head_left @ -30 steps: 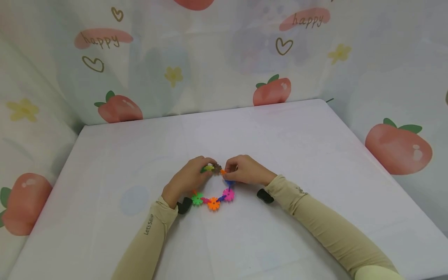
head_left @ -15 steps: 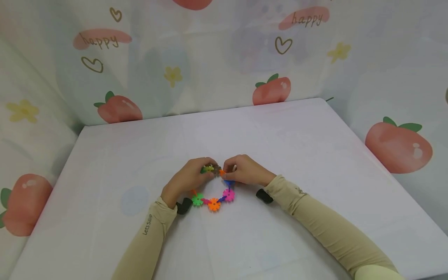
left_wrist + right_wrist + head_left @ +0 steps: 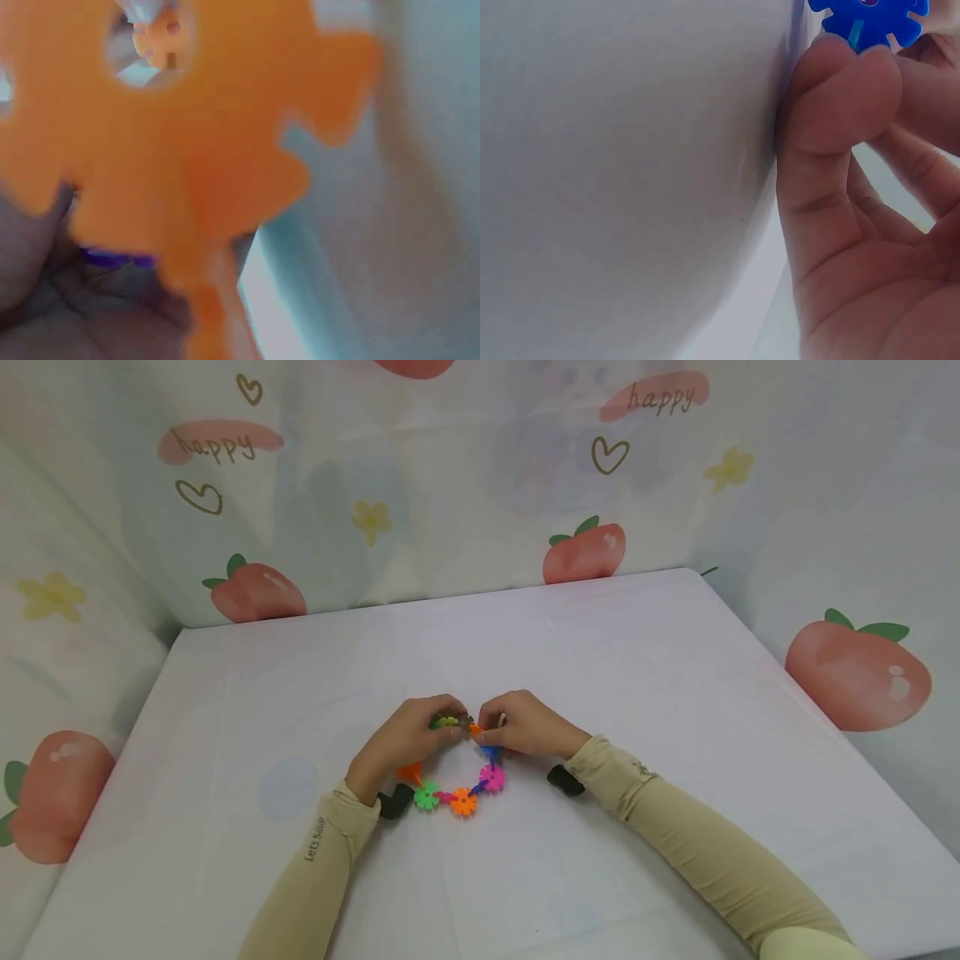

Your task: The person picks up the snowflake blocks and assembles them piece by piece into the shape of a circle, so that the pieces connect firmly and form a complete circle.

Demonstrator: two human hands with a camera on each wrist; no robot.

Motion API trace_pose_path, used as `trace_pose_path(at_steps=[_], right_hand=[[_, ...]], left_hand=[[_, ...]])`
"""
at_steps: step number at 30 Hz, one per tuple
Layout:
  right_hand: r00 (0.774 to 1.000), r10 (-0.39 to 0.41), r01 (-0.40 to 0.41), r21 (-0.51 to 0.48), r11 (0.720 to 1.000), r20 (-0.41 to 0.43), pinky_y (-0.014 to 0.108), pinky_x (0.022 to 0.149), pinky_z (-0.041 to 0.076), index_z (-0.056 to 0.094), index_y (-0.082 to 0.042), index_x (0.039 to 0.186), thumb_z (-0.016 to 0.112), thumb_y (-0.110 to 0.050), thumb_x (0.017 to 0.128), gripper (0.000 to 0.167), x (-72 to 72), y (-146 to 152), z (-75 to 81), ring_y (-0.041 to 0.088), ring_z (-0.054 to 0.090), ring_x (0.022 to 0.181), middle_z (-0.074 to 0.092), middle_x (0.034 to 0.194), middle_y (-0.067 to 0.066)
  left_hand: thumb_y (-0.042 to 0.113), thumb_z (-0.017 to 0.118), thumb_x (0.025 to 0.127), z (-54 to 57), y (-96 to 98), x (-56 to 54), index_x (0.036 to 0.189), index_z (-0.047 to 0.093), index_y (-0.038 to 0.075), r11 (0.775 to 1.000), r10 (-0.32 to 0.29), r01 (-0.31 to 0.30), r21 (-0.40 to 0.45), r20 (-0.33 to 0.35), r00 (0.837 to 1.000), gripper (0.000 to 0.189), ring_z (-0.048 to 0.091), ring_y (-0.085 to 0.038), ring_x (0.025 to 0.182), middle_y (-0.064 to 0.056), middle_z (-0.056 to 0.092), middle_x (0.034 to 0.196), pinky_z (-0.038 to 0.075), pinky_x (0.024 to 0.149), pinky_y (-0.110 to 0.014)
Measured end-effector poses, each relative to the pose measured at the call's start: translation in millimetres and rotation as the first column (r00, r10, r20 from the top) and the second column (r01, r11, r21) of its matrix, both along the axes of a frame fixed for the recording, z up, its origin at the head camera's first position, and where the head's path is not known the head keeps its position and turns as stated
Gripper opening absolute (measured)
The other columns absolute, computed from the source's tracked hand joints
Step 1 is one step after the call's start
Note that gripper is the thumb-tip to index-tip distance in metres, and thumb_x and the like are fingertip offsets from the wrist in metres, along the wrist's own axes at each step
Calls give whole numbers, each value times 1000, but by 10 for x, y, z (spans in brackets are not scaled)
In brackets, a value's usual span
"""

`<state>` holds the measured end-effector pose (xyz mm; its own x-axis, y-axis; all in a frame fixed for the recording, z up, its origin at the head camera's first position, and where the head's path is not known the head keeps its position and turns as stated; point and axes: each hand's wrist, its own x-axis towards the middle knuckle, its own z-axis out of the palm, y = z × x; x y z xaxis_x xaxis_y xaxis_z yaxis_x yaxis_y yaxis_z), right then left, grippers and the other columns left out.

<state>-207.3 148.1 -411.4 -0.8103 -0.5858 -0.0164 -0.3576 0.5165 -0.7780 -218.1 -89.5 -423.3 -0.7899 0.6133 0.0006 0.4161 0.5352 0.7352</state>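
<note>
Notched plastic discs, interlocked edge to edge, form a ring between the hands. At its far side my left hand [image 3: 408, 731] grips the chain by a brown disc [image 3: 467, 724], beside a yellow disc [image 3: 447, 722]. My right hand [image 3: 528, 724] pinches a small orange disc [image 3: 476, 731] against the brown one. Below its fingertips hangs a blue disc [image 3: 900, 22]. Along the near side run a pink disc [image 3: 492, 778], a large orange disc [image 3: 463, 802] and a green disc [image 3: 427, 796]. Another orange disc [image 3: 225, 127] fills the left wrist view and partly covers the palm.
A white cloth covers the table [image 3: 600, 660], whose back edge meets a curtain [image 3: 465, 485] printed with fruit and hearts. Black wrist camera pieces [image 3: 396, 802] show beside both wrists. Beige sleeves [image 3: 690, 827] cover the forearms.
The near part of the ring has shifted slightly right and toward the person, and the orange disc by the left wrist shows more. Both hands stay almost in place, with the small orange disc nearer the brown one.
</note>
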Motion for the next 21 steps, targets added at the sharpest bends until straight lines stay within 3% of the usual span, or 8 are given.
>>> trace_pose_path(at_steps=[7, 15, 21], right_hand=[[999, 11, -11, -2, 1000, -47, 26, 56, 44, 69, -10, 80, 78, -3, 96, 20, 2, -15, -32, 10, 51, 53, 58, 67, -6], [988, 14, -12, 14, 1000, -157, 27, 64, 43, 70, -9, 80, 78, 3, 94, 20, 6, -50, -28, 11, 52, 68, 60, 75, -4], [998, -5, 4, -14, 1000, -59, 28, 57, 55, 67, -6, 81, 74, 5, 97, 21, 19, -46, -17, 12, 63, 52, 64, 81, 3]], left_hand=[[11, 73, 103, 20, 33, 27, 128, 73, 5, 999, 51, -51, 7, 12, 999, 26, 66, -29, 122, -7, 74, 125, 49, 108, -49], [9, 71, 103, 6, 53, 43, 128, 73, 3, 996, 74, -76, 35, 47, 996, 26, 64, -32, 126, -9, 73, 126, 47, 111, -51], [10, 70, 104, -5, 86, 45, 129, 72, 4, 995, 90, -92, 27, 63, 994, 26, 62, -32, 127, -9, 73, 128, 46, 111, -52]])
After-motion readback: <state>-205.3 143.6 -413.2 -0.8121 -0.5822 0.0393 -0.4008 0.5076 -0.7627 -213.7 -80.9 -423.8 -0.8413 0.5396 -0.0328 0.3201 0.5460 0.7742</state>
